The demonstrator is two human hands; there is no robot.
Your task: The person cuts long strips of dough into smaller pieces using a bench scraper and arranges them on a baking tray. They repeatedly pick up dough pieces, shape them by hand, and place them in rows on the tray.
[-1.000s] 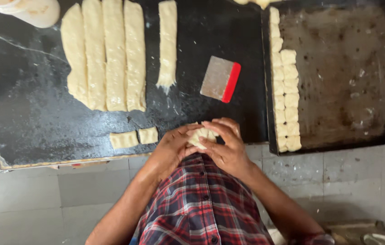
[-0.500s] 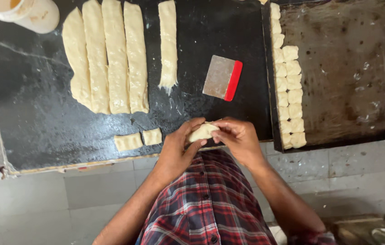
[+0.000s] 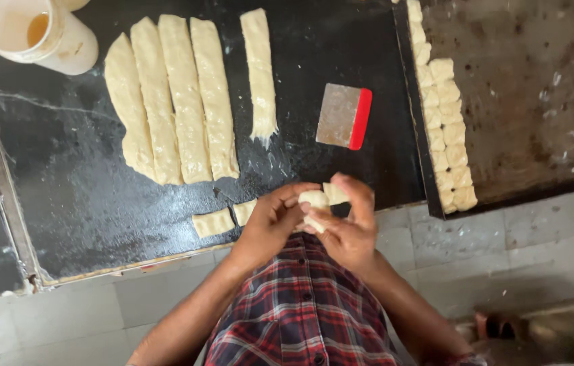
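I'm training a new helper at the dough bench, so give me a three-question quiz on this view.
1. True or false: both the left hand and the right hand touch the small dough piece.
2. Where does the scraper with the red edge lie? A) on the baking tray B) on the dark worktop, right of the single dough strip C) in the right hand
3. How many cut pieces lie on the worktop just left of the left hand?

Key: 1 true; 2 B; 3 two.
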